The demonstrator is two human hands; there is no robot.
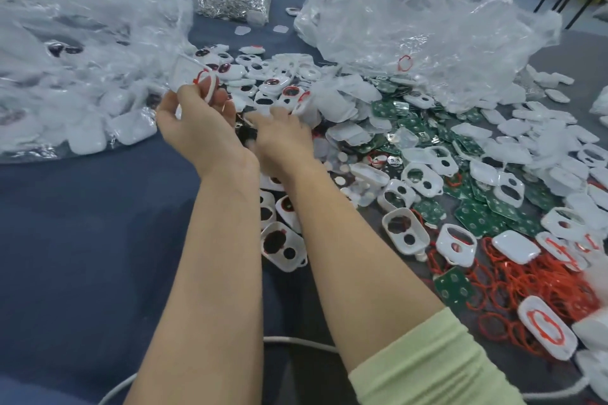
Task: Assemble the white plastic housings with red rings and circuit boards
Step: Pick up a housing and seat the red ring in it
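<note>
My left hand [197, 122] is raised above the table and grips a white plastic housing with a red ring [200, 77] at its fingertips. Just to its right, my right hand [283, 135] reaches palm-down into the pile of assembled housings [263, 82]; its fingertips are at a white housing with a red edge [304, 102], and the grip is hidden. Empty white housings [406, 230] lie to the right of my forearms. Green circuit boards [473, 214] are heaped further right. Loose red rings [526, 286] are piled at the lower right.
A large clear bag of white parts [65, 76] fills the left. Another crumpled clear bag [427, 26] rises at the back right. A bag of small metal pieces [233, 0] sits at the back. Blue cloth [82, 240] covers the table; a white cable [296, 342] runs by its front edge.
</note>
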